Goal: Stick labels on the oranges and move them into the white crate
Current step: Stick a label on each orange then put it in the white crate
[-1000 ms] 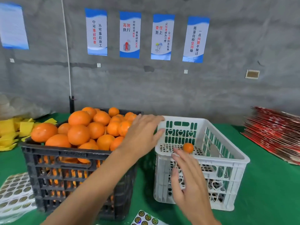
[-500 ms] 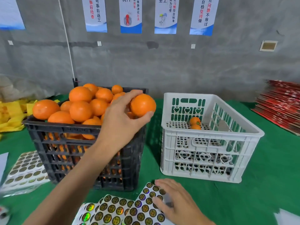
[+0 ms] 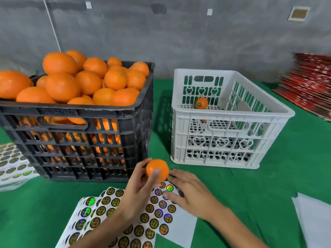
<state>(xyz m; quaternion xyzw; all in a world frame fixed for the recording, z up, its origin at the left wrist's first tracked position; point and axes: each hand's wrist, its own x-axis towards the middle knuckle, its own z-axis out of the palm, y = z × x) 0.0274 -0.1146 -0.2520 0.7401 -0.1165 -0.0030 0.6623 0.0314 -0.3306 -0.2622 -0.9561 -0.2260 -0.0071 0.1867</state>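
My left hand (image 3: 138,189) grips one orange (image 3: 158,168) low over the green table, just in front of the black crate (image 3: 114,133). That crate is heaped with several oranges (image 3: 86,81). My right hand (image 3: 189,191) rests on a label sheet (image 3: 157,213), its thumb and fingers at a round holographic sticker near the sheet's top edge. To the right stands the white crate (image 3: 231,113) with a labelled orange (image 3: 201,103) on its floor at the back; a second orange shows through the front wall.
More sticker sheets (image 3: 12,163) lie at the left beside the black crate. A stack of red cartons (image 3: 308,85) sits at the far right. White backing paper (image 3: 315,221) lies at the lower right. A grey wall closes the back.
My left hand has brought the orange down from the black crate to above the label sheet. My right hand has come out of the white crate and settled on the stickers.
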